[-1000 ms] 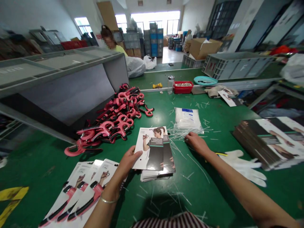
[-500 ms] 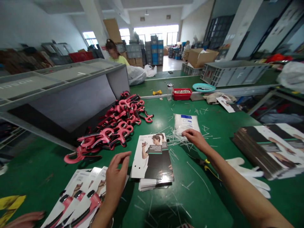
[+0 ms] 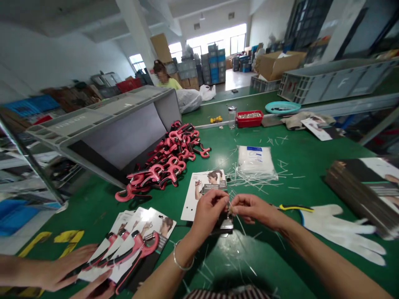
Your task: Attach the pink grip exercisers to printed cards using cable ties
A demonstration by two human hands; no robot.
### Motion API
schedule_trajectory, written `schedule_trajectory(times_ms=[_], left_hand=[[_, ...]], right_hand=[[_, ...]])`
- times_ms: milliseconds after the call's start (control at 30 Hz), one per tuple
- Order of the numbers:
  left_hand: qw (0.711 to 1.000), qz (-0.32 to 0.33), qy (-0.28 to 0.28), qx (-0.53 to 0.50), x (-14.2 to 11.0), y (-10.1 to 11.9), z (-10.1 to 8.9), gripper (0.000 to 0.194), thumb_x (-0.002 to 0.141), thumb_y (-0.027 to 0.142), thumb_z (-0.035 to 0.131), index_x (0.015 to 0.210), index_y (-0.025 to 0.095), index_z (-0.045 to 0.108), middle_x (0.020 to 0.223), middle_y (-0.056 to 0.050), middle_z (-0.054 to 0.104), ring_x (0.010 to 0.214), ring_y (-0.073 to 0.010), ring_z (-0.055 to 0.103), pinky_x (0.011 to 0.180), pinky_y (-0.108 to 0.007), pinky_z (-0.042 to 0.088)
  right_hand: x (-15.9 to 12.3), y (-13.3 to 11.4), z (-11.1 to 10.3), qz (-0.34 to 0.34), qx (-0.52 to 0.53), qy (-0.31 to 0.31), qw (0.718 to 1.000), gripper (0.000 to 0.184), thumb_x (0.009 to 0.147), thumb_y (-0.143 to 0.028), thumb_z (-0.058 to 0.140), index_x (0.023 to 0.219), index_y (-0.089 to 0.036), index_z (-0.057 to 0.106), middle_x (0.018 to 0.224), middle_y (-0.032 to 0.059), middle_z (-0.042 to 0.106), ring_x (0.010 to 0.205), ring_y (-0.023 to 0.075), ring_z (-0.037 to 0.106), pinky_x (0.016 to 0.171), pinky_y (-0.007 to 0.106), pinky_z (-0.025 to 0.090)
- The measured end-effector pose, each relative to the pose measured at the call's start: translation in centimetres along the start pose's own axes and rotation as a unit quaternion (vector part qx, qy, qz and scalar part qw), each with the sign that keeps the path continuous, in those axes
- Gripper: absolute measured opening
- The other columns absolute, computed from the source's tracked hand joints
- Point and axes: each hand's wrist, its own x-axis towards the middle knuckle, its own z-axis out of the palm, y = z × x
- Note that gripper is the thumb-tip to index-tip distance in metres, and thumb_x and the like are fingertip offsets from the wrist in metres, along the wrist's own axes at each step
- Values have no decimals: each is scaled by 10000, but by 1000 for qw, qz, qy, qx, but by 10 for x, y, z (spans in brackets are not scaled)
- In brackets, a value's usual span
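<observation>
My left hand, with a bangle at its wrist, is closed in a pinch above a stack of printed cards. Facing it, my right hand pinches too, and the fingertips almost meet around a thin white cable tie. Part of the tie is hidden by my fingers. Loose cable ties lie scattered beyond my hands, beside a clear bag of ties. At lower left, several cards carry red and black hand grip strengtheners; another person's hands hold them.
A pile of grip strengtheners spills from a grey crate on its side. To the right are a white glove, a yellow-handled tool and stacked cards. A red tray and glass jar stand behind.
My right hand has come from the loose ties to meet my left, which moved right over the card stack. The other person's hands have reached onto the carded grip strengtheners. The view has shifted.
</observation>
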Motion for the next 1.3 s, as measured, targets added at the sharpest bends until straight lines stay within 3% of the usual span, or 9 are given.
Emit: schedule_trajectory(times_ms=[100,167,233,300,400,533,700,1100,1300], left_hand=[[998,30,26,55,-18,-9,-26,197,906,340,588,1005,200,685,921,-49,665,800,-163,639,757,-289,513],[987,47,110,106,-34,-25,-51,267,912,353,575,1128,220,661,1104,-76,644,994,-197,622,915,-342,482],[961,1,238,137,-51,-47,-75,392,871,400,620,1205,195,623,1209,-109,601,1092,-230,584,987,-387,441],[947,-104,282,111,-64,-69,-91,488,797,463,684,1162,141,641,1154,-132,627,1045,-252,599,952,-400,454],[960,-186,210,-14,-67,-86,-100,435,754,469,718,999,112,686,994,-117,690,928,-235,633,870,-355,479],[954,-100,238,-152,-40,-68,-108,382,793,418,689,1049,143,616,954,-66,685,832,-175,639,771,-297,512],[985,-48,123,-111,-12,-29,-122,372,800,425,682,1050,159,608,780,-2,622,661,-127,579,577,-214,478],[993,-51,46,-95,-18,-24,-114,375,847,405,635,1122,150,633,858,-37,641,642,-128,567,540,-216,464],[995,-53,-2,-85,-19,-2,-111,400,848,401,652,1174,169,653,881,-40,669,665,-128,571,562,-212,454]], right_hand=[[-8,15,11,45,-41,-48,997,319,853,-459,676,875,-149,606,749,2,643,421,34,434,396,182,309],[-12,20,14,53,-45,-43,997,322,870,-468,652,866,-152,594,767,19,674,413,42,473,401,186,346],[-11,20,12,35,-23,-5,999,317,884,-475,632,883,-162,583,755,20,684,439,66,532,433,201,408],[-5,16,10,2,0,39,999,307,880,-468,643,909,-169,579,715,18,686,498,102,597,498,230,476],[14,4,12,-58,2,101,993,282,871,-440,668,918,-173,593,746,49,714,629,151,671,625,285,547],[41,-25,34,-165,-59,203,963,235,874,-415,672,927,-191,625,877,79,738,753,197,720,725,351,589],[58,-57,63,-310,-186,279,890,175,915,-362,632,1009,-216,645,1002,83,724,915,228,720,831,384,583],[73,-28,71,-312,-337,242,855,127,961,-292,551,1056,-258,630,937,44,741,883,210,708,887,391,510],[81,-44,62,-290,-397,95,866,74,914,-256,588,919,-250,663,1096,59,687,1045,245,600,950,435,431]])
